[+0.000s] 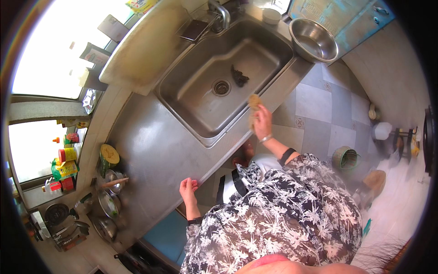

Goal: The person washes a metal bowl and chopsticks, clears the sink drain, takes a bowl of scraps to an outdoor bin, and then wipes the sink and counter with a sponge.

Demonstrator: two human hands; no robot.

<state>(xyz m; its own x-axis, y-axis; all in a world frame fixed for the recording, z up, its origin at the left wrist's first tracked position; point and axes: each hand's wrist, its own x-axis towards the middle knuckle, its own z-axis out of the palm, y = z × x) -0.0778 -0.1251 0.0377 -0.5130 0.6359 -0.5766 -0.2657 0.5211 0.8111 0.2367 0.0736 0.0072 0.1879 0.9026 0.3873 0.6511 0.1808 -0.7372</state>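
My right hand [262,122] grips a tan cloth or sponge [254,101] at the front rim of the stainless steel sink [191,113]. Part of the tan piece shows beyond my fingertips, and the rest is under my hand. My left hand [188,188] is at the front edge of the metal countertop [154,157], fingers curled, with nothing visible in them. Inside the sink a dark wet-looking clump [240,78] lies to the right of the drain [221,88]. What the clump is made of cannot be told.
A steel basin [314,40] stands right of the sink, near a white bowl [271,16]. The faucet [221,15] rises behind it. A large cutting board [147,48] leans at the back left. A cut squash [109,156] and steel bowls [108,203] line the left wall.
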